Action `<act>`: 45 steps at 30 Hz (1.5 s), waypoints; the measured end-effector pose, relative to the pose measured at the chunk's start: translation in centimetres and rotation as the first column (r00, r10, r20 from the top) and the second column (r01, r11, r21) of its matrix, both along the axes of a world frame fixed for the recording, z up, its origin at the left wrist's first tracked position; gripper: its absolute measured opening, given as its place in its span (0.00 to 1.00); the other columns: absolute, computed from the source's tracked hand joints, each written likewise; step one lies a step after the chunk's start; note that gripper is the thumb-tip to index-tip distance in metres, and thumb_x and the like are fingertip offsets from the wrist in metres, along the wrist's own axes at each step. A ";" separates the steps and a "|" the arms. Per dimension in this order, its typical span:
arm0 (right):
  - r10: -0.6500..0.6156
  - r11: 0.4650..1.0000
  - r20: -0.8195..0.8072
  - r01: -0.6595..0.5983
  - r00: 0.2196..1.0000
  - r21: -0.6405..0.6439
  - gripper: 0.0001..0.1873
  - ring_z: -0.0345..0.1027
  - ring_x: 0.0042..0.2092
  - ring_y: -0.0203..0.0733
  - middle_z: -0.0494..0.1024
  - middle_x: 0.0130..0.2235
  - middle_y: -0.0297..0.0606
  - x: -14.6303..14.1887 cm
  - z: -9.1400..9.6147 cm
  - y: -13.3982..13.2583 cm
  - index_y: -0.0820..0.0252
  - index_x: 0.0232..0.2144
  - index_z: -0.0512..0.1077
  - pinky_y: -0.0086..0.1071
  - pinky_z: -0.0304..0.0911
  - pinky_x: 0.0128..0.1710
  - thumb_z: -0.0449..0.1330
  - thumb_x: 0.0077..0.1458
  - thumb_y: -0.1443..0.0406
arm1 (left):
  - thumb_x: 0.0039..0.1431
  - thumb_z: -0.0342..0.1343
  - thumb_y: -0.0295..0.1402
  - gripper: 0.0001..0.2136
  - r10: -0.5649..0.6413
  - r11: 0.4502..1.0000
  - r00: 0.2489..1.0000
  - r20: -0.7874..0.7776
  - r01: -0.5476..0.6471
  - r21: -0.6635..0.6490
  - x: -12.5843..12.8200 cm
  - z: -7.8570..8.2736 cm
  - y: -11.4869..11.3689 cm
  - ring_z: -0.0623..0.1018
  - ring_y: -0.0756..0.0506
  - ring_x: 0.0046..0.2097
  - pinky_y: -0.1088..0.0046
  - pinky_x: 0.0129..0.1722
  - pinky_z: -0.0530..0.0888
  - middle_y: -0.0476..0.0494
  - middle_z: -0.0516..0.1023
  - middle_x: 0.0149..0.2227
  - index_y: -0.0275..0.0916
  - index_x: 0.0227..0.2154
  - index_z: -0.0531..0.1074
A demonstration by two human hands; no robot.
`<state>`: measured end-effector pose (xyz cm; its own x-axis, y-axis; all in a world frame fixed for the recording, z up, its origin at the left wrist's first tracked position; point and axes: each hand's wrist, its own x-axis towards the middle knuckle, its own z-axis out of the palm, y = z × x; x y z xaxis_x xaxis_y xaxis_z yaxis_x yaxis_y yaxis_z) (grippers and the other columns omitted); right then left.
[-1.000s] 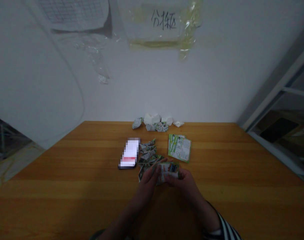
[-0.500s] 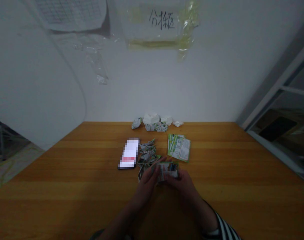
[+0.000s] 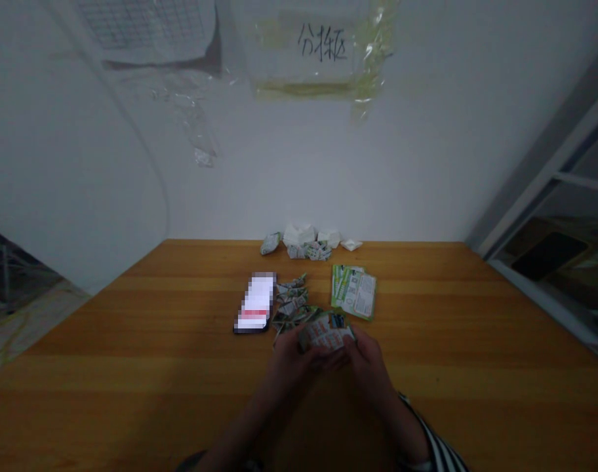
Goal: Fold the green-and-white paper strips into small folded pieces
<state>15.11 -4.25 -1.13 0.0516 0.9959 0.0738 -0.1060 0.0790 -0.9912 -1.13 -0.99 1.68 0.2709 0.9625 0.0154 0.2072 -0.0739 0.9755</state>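
Across the wooden surface (image 3: 132,341), we see a phone (image 3: 254,303) and green printed leaflets (image 3: 354,292) flanking a line of folded paper pieces (image 3: 292,300). Closest to us, our left hand (image 3: 294,359) and right hand (image 3: 368,362) have come closer together, fingers curled, pinching a printed paper sheet (image 3: 326,332) between them; it now lies flatter than before, held just above the pieces' near end.

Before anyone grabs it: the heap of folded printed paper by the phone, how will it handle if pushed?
The heap of folded printed paper is probably very light: the pieces look like thin, creased paper. They lie loose and unbound on the wooden table, so a push would likely scatter them. The folds may give them slight springiness, but little stiffness.
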 end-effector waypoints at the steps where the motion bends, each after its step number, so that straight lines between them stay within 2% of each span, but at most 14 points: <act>1: -0.028 0.999 0.043 0.028 0.999 0.019 0.15 0.69 0.20 0.41 0.76 0.22 0.35 0.1 0.0 0.0 0.58 0.34 0.69 0.31 0.66 0.21 0.52 0.59 0.54 | 0.43 0.65 0.28 0.15 -0.025 0.999 1.000 0.004 0.025 0.024 0.0 0.1 -0.1 0.79 0.42 0.36 0.71 0.36 0.74 0.43 0.82 0.35 0.35 0.37 0.77; 4: -0.125 0.990 0.218 0.107 0.968 0.095 0.15 0.67 0.20 0.40 0.72 0.20 0.33 0.2 0.0 0.1 0.58 0.31 0.69 0.29 0.62 0.20 0.50 0.60 0.55 | 0.44 0.65 0.28 0.15 -0.103 0.994 0.993 0.064 0.100 0.041 0.2 0.2 -0.3 0.79 0.41 0.37 0.71 0.37 0.74 0.42 0.82 0.36 0.35 0.38 0.76; 7: -0.218 0.970 0.366 0.159 0.905 0.186 0.14 0.67 0.23 0.40 0.73 0.23 0.35 0.2 0.2 0.0 0.59 0.30 0.69 0.28 0.61 0.23 0.50 0.60 0.58 | 0.44 0.66 0.32 0.16 -0.147 0.987 0.971 0.188 0.157 -0.039 0.1 0.3 -0.4 0.79 0.41 0.38 0.68 0.39 0.74 0.40 0.81 0.37 0.34 0.38 0.75; 11: -0.244 0.960 0.359 0.174 0.901 0.217 0.13 0.71 0.30 0.41 0.78 0.31 0.39 0.8 0.4 0.2 0.60 0.40 0.69 0.29 0.65 0.29 0.48 0.62 0.61 | 0.46 0.66 0.36 0.22 -0.176 0.958 0.927 0.332 0.238 -0.157 -0.2 0.8 -0.5 0.78 0.40 0.43 0.66 0.42 0.74 0.38 0.80 0.42 0.35 0.45 0.72; 14: -0.172 0.974 0.393 0.095 0.903 0.207 0.15 0.73 0.39 0.43 0.79 0.40 0.42 1.5 0.5 0.5 0.60 0.47 0.68 0.32 0.67 0.38 0.48 0.61 0.64 | 0.50 0.63 0.39 0.20 -0.158 0.955 0.960 0.232 0.208 -0.212 -0.4 1.3 -0.5 0.78 0.41 0.41 0.68 0.40 0.74 0.38 0.80 0.41 0.35 0.45 0.73; 16: -0.079 0.979 0.443 -0.013 0.893 0.201 0.16 0.72 0.44 0.45 0.78 0.44 0.42 1.7 0.7 0.6 0.58 0.49 0.68 0.34 0.66 0.43 0.51 0.59 0.66 | 0.46 0.66 0.39 0.19 -0.117 0.973 0.983 0.139 0.141 -0.185 -0.5 1.4 -0.4 0.78 0.42 0.38 0.69 0.38 0.74 0.40 0.81 0.37 0.33 0.39 0.76; 19: 0.021 0.979 0.425 -0.105 0.905 0.176 0.18 0.73 0.40 0.43 0.78 0.42 0.41 1.6 1.1 0.5 0.56 0.52 0.67 0.33 0.67 0.39 0.52 0.59 0.66 | 0.42 0.67 0.42 0.17 -0.165 0.958 0.981 0.102 0.184 -0.219 -0.5 1.3 -0.2 0.78 0.43 0.32 0.71 0.33 0.73 0.43 0.81 0.29 0.31 0.29 0.78; 21: -0.028 0.984 0.373 -0.041 0.928 0.176 0.21 0.72 0.32 0.41 0.78 0.34 0.38 1.5 1.5 0.4 0.56 0.56 0.62 0.31 0.68 0.32 0.50 0.61 0.65 | 0.42 0.67 0.43 0.18 -0.124 0.946 0.978 0.170 0.169 -0.278 -0.5 1.1 -0.1 0.78 0.43 0.30 0.71 0.31 0.73 0.43 0.81 0.28 0.31 0.29 0.78; 23: -0.099 0.968 0.377 0.002 0.921 0.250 0.21 0.72 0.32 0.40 0.78 0.33 0.37 1.5 1.8 0.3 0.56 0.57 0.62 0.32 0.68 0.34 0.48 0.63 0.65 | 0.42 0.67 0.43 0.19 -0.023 0.931 0.957 0.289 0.126 -0.344 -0.4 0.9 0.0 0.79 0.44 0.30 0.71 0.31 0.74 0.42 0.81 0.28 0.31 0.31 0.78; 26: -0.093 0.902 0.510 -0.144 0.855 0.406 0.19 0.69 0.46 0.44 0.77 0.44 0.42 2.0 2.1 0.5 0.52 0.52 0.70 0.37 0.65 0.46 0.50 0.61 0.67 | 0.43 0.67 0.43 0.19 0.040 0.892 0.900 0.434 0.164 -0.421 -0.6 0.8 0.2 0.80 0.44 0.30 0.70 0.34 0.75 0.40 0.82 0.30 0.31 0.33 0.78; 29: -0.079 0.850 0.585 -0.252 0.808 0.463 0.18 0.69 0.47 0.45 0.77 0.45 0.42 2.4 2.2 0.8 0.49 0.49 0.73 0.38 0.66 0.46 0.54 0.59 0.68 | 0.44 0.67 0.42 0.18 0.037 0.839 0.860 0.509 0.249 -0.483 -0.7 0.9 0.2 0.81 0.43 0.31 0.69 0.35 0.75 0.37 0.82 0.30 0.30 0.32 0.78; 33: -0.099 0.838 0.533 -0.219 0.840 0.500 0.14 0.71 0.43 0.44 0.80 0.42 0.40 2.5 2.4 0.7 0.47 0.44 0.77 0.37 0.68 0.42 0.58 0.58 0.67 | 0.46 0.66 0.38 0.16 0.079 0.795 0.839 0.539 0.273 -0.541 -0.5 1.0 0.2 0.81 0.42 0.30 0.70 0.33 0.75 0.35 0.82 0.30 0.28 0.34 0.78; 39: -0.089 0.840 0.422 -0.160 0.902 0.518 0.08 0.73 0.42 0.45 0.81 0.40 0.40 2.0 2.6 0.5 0.50 0.36 0.79 0.37 0.68 0.41 0.62 0.55 0.66 | 0.44 0.67 0.38 0.18 0.165 0.787 0.826 0.538 0.218 -0.576 -0.3 0.1 0.6 0.81 0.41 0.30 0.69 0.32 0.75 0.32 0.83 0.31 0.27 0.33 0.79; 45: -0.193 0.961 0.136 0.159 0.972 0.228 0.11 0.74 0.35 0.44 0.80 0.31 0.40 0.3 1.7 0.1 0.59 0.26 0.75 0.33 0.68 0.35 0.61 0.54 0.59 | 0.45 0.66 0.34 0.17 0.116 0.804 0.737 0.666 0.324 -0.499 0.4 0.5 -0.3 0.80 0.37 0.44 0.63 0.49 0.73 0.33 0.81 0.43 0.31 0.39 0.78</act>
